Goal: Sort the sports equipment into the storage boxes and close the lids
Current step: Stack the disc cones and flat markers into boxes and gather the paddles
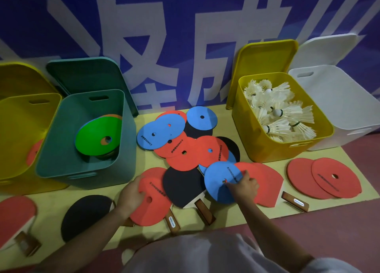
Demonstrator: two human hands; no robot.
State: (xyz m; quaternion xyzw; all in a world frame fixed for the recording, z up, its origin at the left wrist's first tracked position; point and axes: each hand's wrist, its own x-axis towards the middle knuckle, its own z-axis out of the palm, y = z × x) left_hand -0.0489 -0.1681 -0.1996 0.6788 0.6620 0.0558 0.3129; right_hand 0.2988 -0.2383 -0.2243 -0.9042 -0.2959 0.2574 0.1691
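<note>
A pile of flat blue, red and black discs [185,143] lies on the yellow mat between the boxes, mixed with table tennis paddles [183,186]. My left hand [130,196] grips the edge of a red disc [153,200] at the pile's near left. My right hand [243,187] pinches a blue disc [221,181] at its centre hole. The teal box [82,170] holds a green disc [96,138] on top of others. The yellow box on the right [265,149] is full of white shuttlecocks [277,110].
A second yellow box [14,170] stands at far left with a red item inside, and a white box [349,112] at far right. All lids lean open against the blue banner wall. Two red discs [320,178] and more paddles [86,217] lie along the mat's front.
</note>
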